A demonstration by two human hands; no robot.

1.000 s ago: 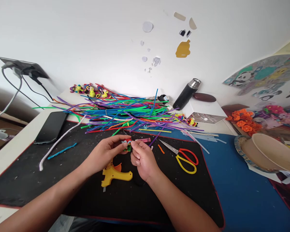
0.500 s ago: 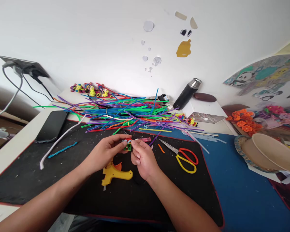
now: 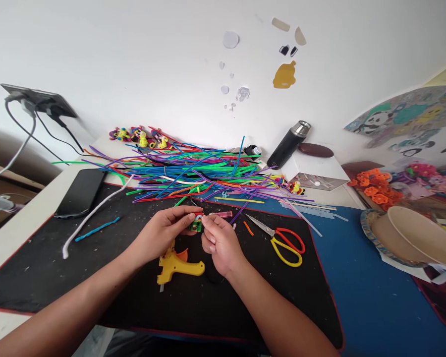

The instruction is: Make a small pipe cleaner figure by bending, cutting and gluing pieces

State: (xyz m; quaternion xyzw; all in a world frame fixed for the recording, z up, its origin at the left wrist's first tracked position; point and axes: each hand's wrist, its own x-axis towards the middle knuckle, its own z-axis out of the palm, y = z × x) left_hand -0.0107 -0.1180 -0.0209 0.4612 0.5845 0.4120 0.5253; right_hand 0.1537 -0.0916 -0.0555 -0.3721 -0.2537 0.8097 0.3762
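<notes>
Both hands meet over the black mat (image 3: pixel 40 277), pinching one small green and red craft piece (image 3: pixel 196 224) between them: the left hand (image 3: pixel 161 233) grips it with thumb and fingers from the left, and the right hand (image 3: pixel 219 243) closes its fingertips on its right side. A yellow glue gun (image 3: pixel 176 267) lies just below the hands. Scissors (image 3: pixel 282 240) lie to the right, and a heap of coloured pipe cleaners (image 3: pixel 193 173) lies behind.

Left hand (image 3: pixel 162 234) further over small figure (image 3: pixel 197 226)
</notes>
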